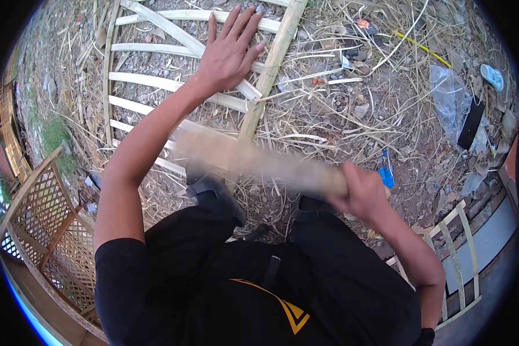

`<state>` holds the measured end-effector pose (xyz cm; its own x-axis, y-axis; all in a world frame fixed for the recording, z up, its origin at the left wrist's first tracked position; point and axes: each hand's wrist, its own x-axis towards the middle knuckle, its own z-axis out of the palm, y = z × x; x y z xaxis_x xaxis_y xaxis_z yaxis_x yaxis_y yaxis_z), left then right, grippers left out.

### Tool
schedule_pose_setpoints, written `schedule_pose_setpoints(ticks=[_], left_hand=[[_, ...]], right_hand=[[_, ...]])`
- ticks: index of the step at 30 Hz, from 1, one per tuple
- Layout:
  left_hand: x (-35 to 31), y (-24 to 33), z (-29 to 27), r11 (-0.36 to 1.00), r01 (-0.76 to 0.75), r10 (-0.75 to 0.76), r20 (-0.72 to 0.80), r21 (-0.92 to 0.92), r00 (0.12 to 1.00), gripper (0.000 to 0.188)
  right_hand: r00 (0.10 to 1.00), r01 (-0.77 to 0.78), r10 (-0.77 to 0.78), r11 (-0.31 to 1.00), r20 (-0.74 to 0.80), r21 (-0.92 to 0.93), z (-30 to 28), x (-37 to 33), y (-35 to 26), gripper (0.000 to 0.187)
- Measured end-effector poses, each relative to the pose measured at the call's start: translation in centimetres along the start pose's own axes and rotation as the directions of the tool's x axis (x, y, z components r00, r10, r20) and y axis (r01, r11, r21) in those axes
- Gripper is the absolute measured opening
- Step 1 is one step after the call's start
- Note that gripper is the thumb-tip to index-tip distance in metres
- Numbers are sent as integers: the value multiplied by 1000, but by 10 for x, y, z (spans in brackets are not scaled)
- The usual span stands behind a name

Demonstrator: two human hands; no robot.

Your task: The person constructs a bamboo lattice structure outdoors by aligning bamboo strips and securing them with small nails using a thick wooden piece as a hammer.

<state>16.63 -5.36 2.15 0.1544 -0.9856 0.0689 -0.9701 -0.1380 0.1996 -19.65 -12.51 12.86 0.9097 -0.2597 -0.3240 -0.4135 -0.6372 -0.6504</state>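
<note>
Stick: my right hand [360, 193] is wrapped tight around a blurred wooden stick [259, 160], its long axis running up-left from my fist, above my knees.
Left hand [230, 52]: fingers spread wide, flat on the bamboo frame [271, 63].
Around: dry straw [328, 104], plastic bag [450, 95], lattice panel [46, 213].

Bare dirt ground [386, 115] strewn with dry straw (daylight), a lattice panel [46, 225] standing at left.

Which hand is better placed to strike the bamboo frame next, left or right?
Right, most likely. The right hand grips the blurred wooden stick, which reaches across toward the bamboo frame. The left hand lies flat and open on the frame's slats, seemingly steadying it, and holds nothing.
</note>
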Motion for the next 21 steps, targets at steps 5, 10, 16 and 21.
schedule_pose_setpoints(ticks=[5, 10, 16, 21], left_hand=[[-2, -3, 3, 1000, -1, 1, 0, 13, 1000, 61], [-2, -5, 1, 999, -40, 40, -5, -9, 999, 61], [-1, -5, 4, 999, -46, 46, -18, 10, 999, 60], [-1, -4, 2, 999, -38, 38, 10, 6, 999, 62]], right_hand=[[995, -43, 44, 999, 93, -17, -6, -14, 5, 51], [941, 315, -309, 949, -140, 22, -13, 4, -21, 53], [979, -75, 88, 995, 184, -73, 14, -12, 8, 55], [968, 208, -192, 974, -164, 90, -14, -5, -38, 54]])
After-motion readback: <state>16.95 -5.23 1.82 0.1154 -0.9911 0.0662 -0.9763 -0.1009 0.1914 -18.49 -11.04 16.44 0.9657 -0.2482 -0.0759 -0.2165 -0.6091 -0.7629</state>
